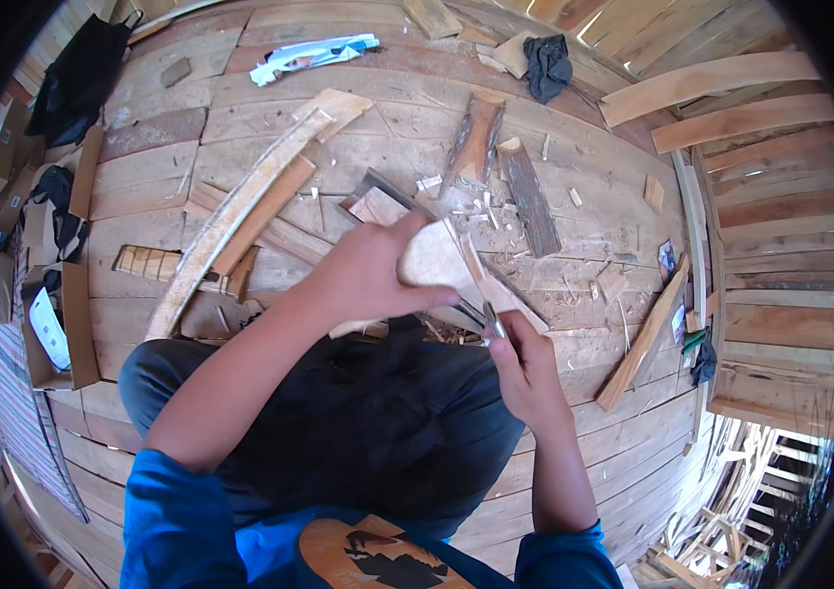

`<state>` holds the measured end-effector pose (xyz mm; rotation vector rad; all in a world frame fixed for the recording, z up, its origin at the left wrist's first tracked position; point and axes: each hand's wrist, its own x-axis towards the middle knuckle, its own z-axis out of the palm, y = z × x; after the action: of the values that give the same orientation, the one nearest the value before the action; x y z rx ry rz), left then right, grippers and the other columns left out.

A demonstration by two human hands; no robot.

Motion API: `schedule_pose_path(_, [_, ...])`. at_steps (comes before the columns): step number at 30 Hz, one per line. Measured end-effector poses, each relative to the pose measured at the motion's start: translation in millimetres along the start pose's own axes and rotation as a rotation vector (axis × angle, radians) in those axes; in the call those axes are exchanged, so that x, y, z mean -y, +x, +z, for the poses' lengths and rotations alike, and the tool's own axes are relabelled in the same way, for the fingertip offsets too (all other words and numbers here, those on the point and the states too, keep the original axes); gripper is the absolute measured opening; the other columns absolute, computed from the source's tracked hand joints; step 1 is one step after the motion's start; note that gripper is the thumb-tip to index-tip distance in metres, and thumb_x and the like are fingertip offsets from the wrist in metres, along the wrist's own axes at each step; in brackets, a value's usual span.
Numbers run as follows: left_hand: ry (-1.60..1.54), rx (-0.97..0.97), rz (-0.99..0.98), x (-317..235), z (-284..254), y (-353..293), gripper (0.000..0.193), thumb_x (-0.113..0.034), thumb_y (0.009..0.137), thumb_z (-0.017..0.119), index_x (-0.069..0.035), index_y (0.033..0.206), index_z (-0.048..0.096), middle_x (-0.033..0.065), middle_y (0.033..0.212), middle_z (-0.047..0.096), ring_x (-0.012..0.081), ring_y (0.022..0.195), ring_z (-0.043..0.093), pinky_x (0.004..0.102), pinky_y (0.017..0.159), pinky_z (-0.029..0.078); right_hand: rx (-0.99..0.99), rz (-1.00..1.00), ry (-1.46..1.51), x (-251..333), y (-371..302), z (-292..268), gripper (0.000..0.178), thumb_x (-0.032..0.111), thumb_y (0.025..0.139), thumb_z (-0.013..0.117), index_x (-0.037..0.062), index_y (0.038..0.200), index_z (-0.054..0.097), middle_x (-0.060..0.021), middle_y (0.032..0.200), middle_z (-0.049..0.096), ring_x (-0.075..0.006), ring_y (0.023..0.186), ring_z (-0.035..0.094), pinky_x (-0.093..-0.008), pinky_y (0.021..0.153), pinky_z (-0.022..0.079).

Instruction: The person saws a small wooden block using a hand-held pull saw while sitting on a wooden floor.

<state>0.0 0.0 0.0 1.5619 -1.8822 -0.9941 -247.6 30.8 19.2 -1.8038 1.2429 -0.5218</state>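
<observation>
My left hand (377, 263) is wrapped round a pale, rounded piece of wood (433, 257), its thumb stretched along the lower side toward my right hand. A thin sliver stands away from the wood's right edge. My right hand (527, 371) is closed on a slim metal tool (492, 318), held against the lower right of the wood. The fingers cover most of that tool, so its exact kind cannot be made out. Both hands work above my crossed legs (338, 412). Just beyond them lies a dark-edged flat piece (377, 184), partly hidden.
Long wooden strips (240, 216) lie at the left. Bark-covered pieces (529, 196) and shavings lie ahead, with a slanted board (645, 339) at the right. Cardboard boxes (70, 339) line the left side. A plastic wrapper (314, 57) and black bag (546, 67) are farther off.
</observation>
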Motion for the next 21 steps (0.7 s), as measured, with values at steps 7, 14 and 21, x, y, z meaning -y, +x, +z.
schedule_pose_path(7, [-0.201,-0.16,0.152,6,-6,-85,0.073,-0.049,0.071,0.08,0.005,0.114,0.056,0.0259,0.084,0.068,0.0413,0.084,0.068,0.0442,0.075,0.054,0.035,-0.049,-0.018,59,-70,29,0.022,0.018,0.092,0.06,0.0002,0.104,0.056,-0.0157,0.066,0.058,-0.0276,0.057,0.06,-0.0342,0.056,0.045])
schedule_pose_path(14, [0.009,-0.343,-0.097,15,-46,-93,0.083,-0.048,0.068,0.083,0.013,0.117,0.054,0.0274,0.09,0.068,0.0382,0.09,0.068,0.0411,0.079,0.053,-0.381,0.05,-0.217,23,-104,48,0.026,0.021,0.091,0.063,-0.0001,0.105,0.057,-0.02,0.07,0.06,-0.0352,0.06,0.062,-0.0403,0.054,0.046])
schedule_pose_path(21, [0.005,-0.463,0.015,15,-43,-95,0.069,-0.052,0.076,0.076,0.004,0.11,0.053,0.0247,0.08,0.066,0.0429,0.078,0.066,0.0458,0.068,0.052,-0.602,0.028,-0.382,-21,-101,72,0.031,0.026,0.085,0.073,0.0012,0.099,0.059,-0.018,0.068,0.062,-0.0345,0.057,0.062,-0.0403,0.052,0.047])
